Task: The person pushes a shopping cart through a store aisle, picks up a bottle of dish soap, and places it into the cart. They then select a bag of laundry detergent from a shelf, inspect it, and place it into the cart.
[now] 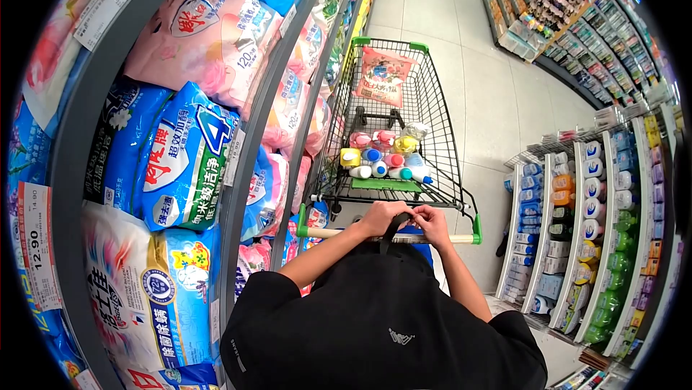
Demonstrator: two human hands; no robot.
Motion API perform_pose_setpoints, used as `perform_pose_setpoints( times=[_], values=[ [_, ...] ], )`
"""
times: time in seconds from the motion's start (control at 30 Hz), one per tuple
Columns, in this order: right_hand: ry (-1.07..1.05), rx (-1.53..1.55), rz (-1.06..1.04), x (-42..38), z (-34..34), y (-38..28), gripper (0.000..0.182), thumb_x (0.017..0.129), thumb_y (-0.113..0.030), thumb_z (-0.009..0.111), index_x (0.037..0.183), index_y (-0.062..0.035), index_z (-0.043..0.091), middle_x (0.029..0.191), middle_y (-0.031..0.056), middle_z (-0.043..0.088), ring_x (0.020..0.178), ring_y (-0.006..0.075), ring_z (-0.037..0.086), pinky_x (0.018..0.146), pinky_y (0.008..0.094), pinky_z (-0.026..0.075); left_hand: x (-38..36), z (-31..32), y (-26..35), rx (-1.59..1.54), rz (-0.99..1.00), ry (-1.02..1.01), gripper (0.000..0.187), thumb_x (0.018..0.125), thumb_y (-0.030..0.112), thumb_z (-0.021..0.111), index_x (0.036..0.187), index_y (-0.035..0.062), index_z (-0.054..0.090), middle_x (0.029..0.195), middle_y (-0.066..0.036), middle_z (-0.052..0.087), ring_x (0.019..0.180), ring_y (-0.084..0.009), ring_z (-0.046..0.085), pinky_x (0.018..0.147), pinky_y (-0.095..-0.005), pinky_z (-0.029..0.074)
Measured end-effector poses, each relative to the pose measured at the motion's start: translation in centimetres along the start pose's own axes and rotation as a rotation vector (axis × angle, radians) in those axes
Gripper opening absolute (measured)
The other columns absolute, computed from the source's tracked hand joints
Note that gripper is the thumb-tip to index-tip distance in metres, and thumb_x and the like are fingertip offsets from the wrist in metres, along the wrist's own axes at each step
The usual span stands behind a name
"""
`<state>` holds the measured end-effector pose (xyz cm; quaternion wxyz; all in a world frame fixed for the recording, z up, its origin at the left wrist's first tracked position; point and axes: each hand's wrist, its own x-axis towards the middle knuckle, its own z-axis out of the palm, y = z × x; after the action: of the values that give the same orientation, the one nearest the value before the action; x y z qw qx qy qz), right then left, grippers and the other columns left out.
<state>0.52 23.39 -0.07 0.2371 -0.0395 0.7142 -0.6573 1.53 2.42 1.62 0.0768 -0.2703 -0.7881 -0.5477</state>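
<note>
My left hand (384,218) is closed by the middle of the cart's handle bar (331,233), its fingers on a black strap (393,232). Beside it, my right hand (432,227) pinches the strap's upper end with thumb and fingers; the exact grip is partly hidden. The strap runs down toward my black shirt. In front of me stands a wire shopping cart (441,105) with green corners. Several bottles with coloured caps, among them a white bottle (379,169), stand near its back end. A pink package (386,76) lies toward the front.
Close on the left, a shelf holds large bags of washing powder, such as a blue bag (189,159) and a pink bag (205,44). At right, a rack holds green bottles (613,275) and others. A display shelf (548,8) stands farther ahead beside the tiled floor (479,94).
</note>
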Motion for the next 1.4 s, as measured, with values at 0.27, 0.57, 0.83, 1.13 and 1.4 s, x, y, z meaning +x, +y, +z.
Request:
perform_pose_setpoints(
  times=[0.27, 0.57, 0.83, 1.13, 1.4],
  values=[
    [0.004, -0.023, 0.005, 0.1, 0.0, 0.1, 0.011, 0.090, 0.000, 0.055, 0.097, 0.0038, 0.063, 0.078, 0.0048, 0.066, 0.070, 0.0102, 0.064, 0.061, 0.0227, 0.050, 0.1, 0.0, 0.1, -0.011, 0.010, 0.013, 0.021, 0.072, 0.006, 0.071, 0.093, 0.0083, 0.066, 0.084, -0.007, 0.067, 0.071, -0.0275, 0.066, 0.061, -0.0327, 0.052],
    [-0.007, -0.087, 0.000, -0.1, 0.4, -0.7, 0.011, 0.092, -0.003, 0.055, 0.097, 0.0029, 0.063, 0.077, 0.0026, 0.065, 0.067, 0.0074, 0.060, 0.060, 0.0223, 0.049, 0.0, 0.0, 0.2, 0.019, -0.003, 0.009, 0.020, 0.071, 0.013, 0.074, 0.087, 0.0080, 0.064, 0.081, -0.007, 0.066, 0.071, -0.0269, 0.066, 0.061, -0.0335, 0.052],
    [-0.013, -0.122, 0.000, -0.2, 0.8, -1.2, 0.013, 0.095, -0.007, 0.053, 0.098, 0.0018, 0.063, 0.078, 0.0025, 0.065, 0.067, 0.0074, 0.059, 0.061, 0.0231, 0.049, 0.0, 0.0, 0.1, 0.030, -0.009, 0.009, 0.016, 0.075, 0.017, 0.072, 0.085, 0.0093, 0.063, 0.078, -0.007, 0.065, 0.070, -0.0275, 0.065, 0.061, -0.0352, 0.052],
    [-0.046, -0.233, -0.016, 0.5, 0.7, 0.2, 0.013, 0.096, -0.007, 0.051, 0.097, 0.0030, 0.059, 0.075, 0.0074, 0.067, 0.069, 0.0118, 0.065, 0.064, 0.0258, 0.051, -0.2, 0.3, -0.5, 0.005, 0.006, 0.035, 0.014, 0.072, 0.006, 0.067, 0.085, 0.0050, 0.062, 0.077, -0.009, 0.064, 0.068, -0.0283, 0.065, 0.060, -0.0339, 0.052],
    [-0.006, -0.379, -0.067, 0.3, 1.5, -1.1, 0.014, 0.093, -0.003, 0.047, 0.093, 0.0035, 0.059, 0.073, 0.0085, 0.066, 0.067, 0.0133, 0.063, 0.063, 0.0286, 0.051, -0.3, 0.4, -0.8, 0.026, -0.015, 0.011, 0.015, 0.074, 0.011, 0.068, 0.087, 0.0080, 0.063, 0.078, -0.010, 0.066, 0.070, -0.0289, 0.066, 0.062, -0.0364, 0.052]
  ],
)
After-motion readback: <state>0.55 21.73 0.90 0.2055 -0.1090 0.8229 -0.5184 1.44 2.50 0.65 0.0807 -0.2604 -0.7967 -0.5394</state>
